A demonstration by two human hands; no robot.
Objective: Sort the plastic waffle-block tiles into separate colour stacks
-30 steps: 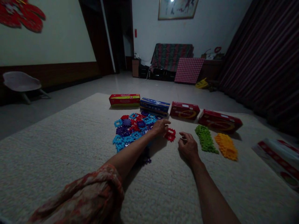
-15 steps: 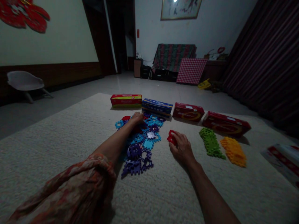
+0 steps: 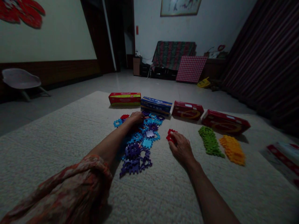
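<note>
My left hand [image 3: 136,117] reaches to the far part of a loose pile of blue and purple toothed plastic building pieces [image 3: 134,151]. Its fingers are bent together; a little red shows by the fingertips, but what they hold is hidden. Right of the pile, my right hand [image 3: 182,145] rests low over the mat, its fingers closed round red building pieces [image 3: 171,132], partly covered by the hand. Further right lie a row of overlapping green pieces [image 3: 209,141] and a row of orange pieces [image 3: 233,149]. Another red piece [image 3: 125,116] lies at the pile's far left.
Behind the pieces stand a red and yellow box [image 3: 125,99], a blue box [image 3: 156,105] and two dark red boxes [image 3: 188,111] in a line. All rest on a pale textured mat [image 3: 70,133]. A red and white package [image 3: 286,158] lies at the right edge.
The view has shifted slightly. My left hand has shifted little over the far part of the pile. My right hand stays at the red pieces.
</note>
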